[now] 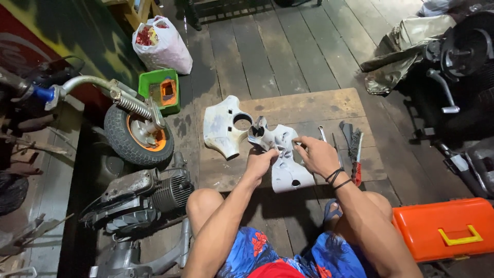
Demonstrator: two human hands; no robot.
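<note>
My left hand (260, 160) and my right hand (315, 154) both grip a grey-white moulded scooter cover piece (287, 172), held over a wooden board (309, 105) on the floor. The left hand pinches its left side, and the right hand's fingers press on its upper right edge. A second grey-white cover (221, 127) with a round hole lies on the board just left of the held piece, touching or nearly touching it. I sit with bare knees, in blue flowered shorts.
A wire brush (355, 149), a wrench (322, 133) and other hand tools lie right of my hands. An orange toolbox (445, 229) sits at the lower right. A scooter wheel (138, 135) and engine (144, 195) lie at left, with a green tub (160, 90) and plastic bag (162, 44) beyond.
</note>
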